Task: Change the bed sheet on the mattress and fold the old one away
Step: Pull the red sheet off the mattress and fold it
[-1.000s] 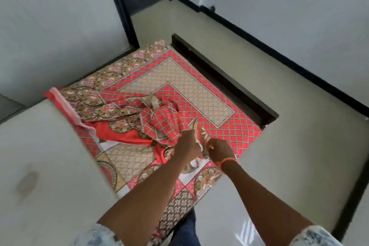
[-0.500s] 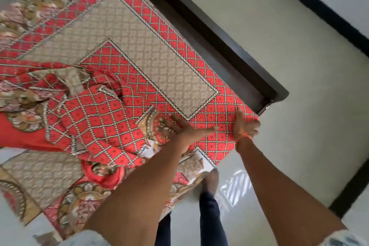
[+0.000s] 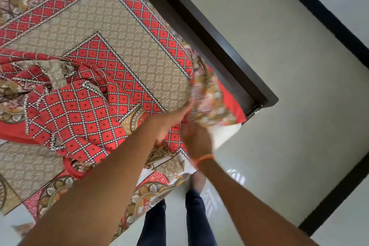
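The red and beige bed sheet (image 3: 127,32) is lying spread over the mattress, and its near right corner (image 3: 211,98) is lifting up off the mattress edge, showing the floral border and plain red hem. A second stretch of the same patterned cloth, the bunched sheet (image 3: 75,110), is lying crumpled on top at the left, with part of it hanging down the near side toward the floor. I am gripping the raised corner with my left hand (image 3: 171,120), fingers curled into the fabric just under the lifted fold. My right hand (image 3: 196,142), with an orange band (image 3: 203,159) at the wrist, is sitting right beside it at the same corner; it is blurred, so I cannot tell whether it is holding the cloth or only touching it. Beyond the corner, the dark bed frame (image 3: 219,46) is running along the far side of the mattress. My legs in dark trousers (image 3: 195,219) are standing on the pale tiled floor (image 3: 289,106) below.
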